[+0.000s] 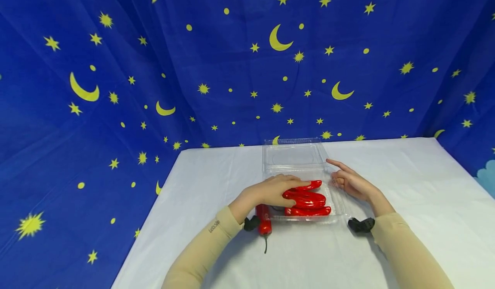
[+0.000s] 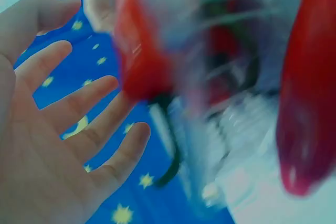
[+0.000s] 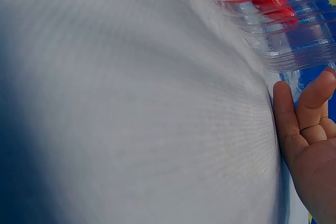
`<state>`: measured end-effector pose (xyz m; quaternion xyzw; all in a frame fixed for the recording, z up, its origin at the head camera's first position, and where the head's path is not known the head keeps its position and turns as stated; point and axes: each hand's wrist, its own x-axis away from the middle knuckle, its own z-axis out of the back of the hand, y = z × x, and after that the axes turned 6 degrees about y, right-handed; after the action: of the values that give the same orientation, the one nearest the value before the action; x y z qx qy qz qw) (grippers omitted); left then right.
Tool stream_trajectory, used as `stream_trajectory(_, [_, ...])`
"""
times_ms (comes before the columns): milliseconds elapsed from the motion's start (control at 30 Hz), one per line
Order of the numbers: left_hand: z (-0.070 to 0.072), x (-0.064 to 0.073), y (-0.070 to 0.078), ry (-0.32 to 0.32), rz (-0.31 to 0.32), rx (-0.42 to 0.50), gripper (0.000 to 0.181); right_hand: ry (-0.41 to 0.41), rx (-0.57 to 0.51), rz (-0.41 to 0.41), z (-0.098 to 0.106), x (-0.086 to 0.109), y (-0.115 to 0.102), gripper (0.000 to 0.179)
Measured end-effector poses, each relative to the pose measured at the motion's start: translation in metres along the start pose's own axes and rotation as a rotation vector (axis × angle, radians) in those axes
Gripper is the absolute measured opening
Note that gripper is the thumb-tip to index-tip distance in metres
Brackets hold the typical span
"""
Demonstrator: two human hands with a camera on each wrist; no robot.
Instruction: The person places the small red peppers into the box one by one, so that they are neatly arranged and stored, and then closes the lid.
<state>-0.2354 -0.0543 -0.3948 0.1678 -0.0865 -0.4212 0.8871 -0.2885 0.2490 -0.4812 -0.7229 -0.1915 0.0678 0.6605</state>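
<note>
Your left hand (image 1: 272,190) reaches across the centre of the head view, over a clear plastic box (image 1: 335,201). Its fingers are extended and spread, as the left wrist view shows plainly. One finger lies over the top pepper (image 1: 315,185) and your thumb lies over the left end of the middle pepper (image 1: 309,200); how firmly they touch, you cannot tell. A bottom pepper (image 1: 308,211) lies just below these two, all three glossy red and side by side in the box, right of centre and below the middle of the frame. A fourth, the stemmed pepper (image 1: 264,224), sits at the box's lower left corner — its green stem points to the bottom of the frame.

The box's lid (image 1: 295,155) is folded back toward the top of the frame. Your right hand (image 1: 352,185) is at the box's right side, one finger extended to the upper left, the others loosely bent; whether it touches the plastic, you cannot tell.

You wear beige sleeves (image 1: 406,246), with a black device (image 1: 361,225) at each wrist. A white tablecloth (image 1: 417,177) fills the lower frame; above it hangs a blue curtain (image 1: 232,56) — yellow moons and stars all over.
</note>
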Motion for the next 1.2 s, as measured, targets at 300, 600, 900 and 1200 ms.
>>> stream_trajectory(300, [0.039,0.041,-0.013,0.355,0.004,0.139,0.065,0.011,-0.006,0.002,-0.002,-0.001,0.0,0.061])
stream_trajectory(600, [0.041,0.084,-0.041,0.906,0.126,0.357,0.064,-0.007,-0.018,0.035,0.001,0.001,-0.001,0.058])
stream_trajectory(900, [0.028,0.103,-0.025,1.016,0.283,0.622,0.053,-0.004,0.038,0.033,0.005,0.0,-0.006,0.057])
stream_trajectory(1200, [-0.041,0.09,-0.043,0.916,0.535,0.585,0.047,-0.009,0.037,0.031,0.008,0.0,-0.007,0.056])
